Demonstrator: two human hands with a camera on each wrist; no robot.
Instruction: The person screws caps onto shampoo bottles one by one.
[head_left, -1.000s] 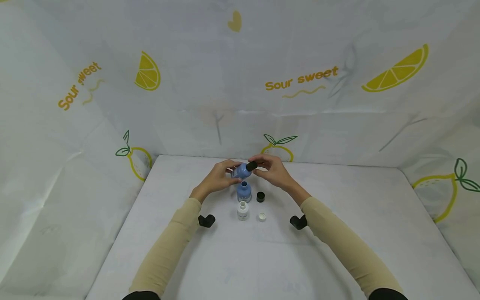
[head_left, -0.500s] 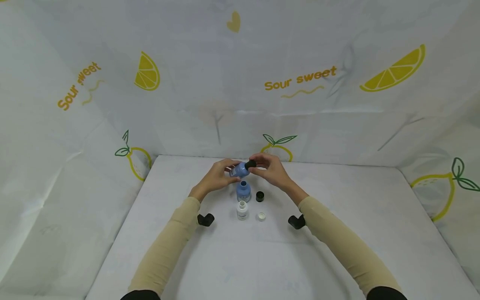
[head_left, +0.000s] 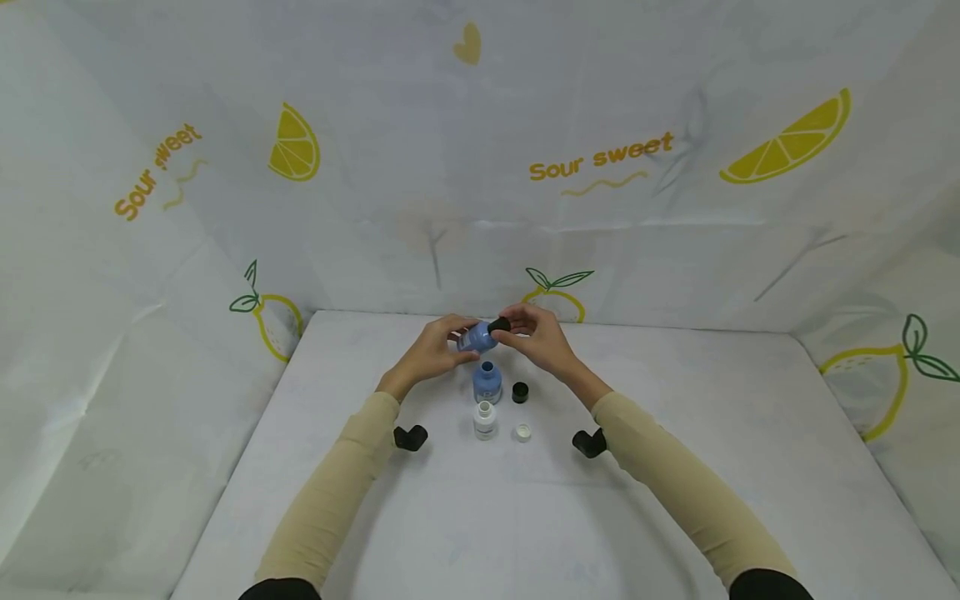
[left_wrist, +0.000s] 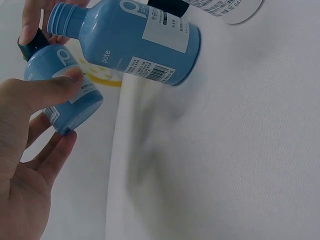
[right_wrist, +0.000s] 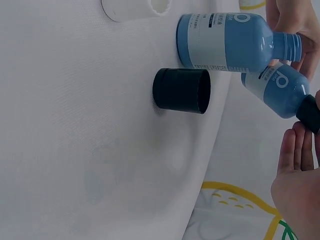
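My left hand (head_left: 432,350) grips a blue bottle (head_left: 475,337) by its body, thumb on one side and fingers on the other. The bottle is held tilted above the table, its neck toward the right. On that neck sits a black cap (right_wrist: 309,113), which my right hand (head_left: 546,340) pinches between thumb and fingers. Just in front of the hands stands a second blue bottle (left_wrist: 145,40), upright and uncapped. Beside it a black cap (right_wrist: 181,91) lies on the table.
Nearer the person stands an uncapped white bottle (head_left: 485,422), with a white cap (head_left: 522,433) to its right. A black bracket piece (head_left: 410,438) shows at the left wrist and another black piece (head_left: 589,443) at the right. A printed curtain (head_left: 480,167) hangs behind the table (head_left: 480,517).
The held bottle and both hands have shifted slightly to the left and away from the person. The right fingers sit closer around the black cap. The standing bottles stay put.
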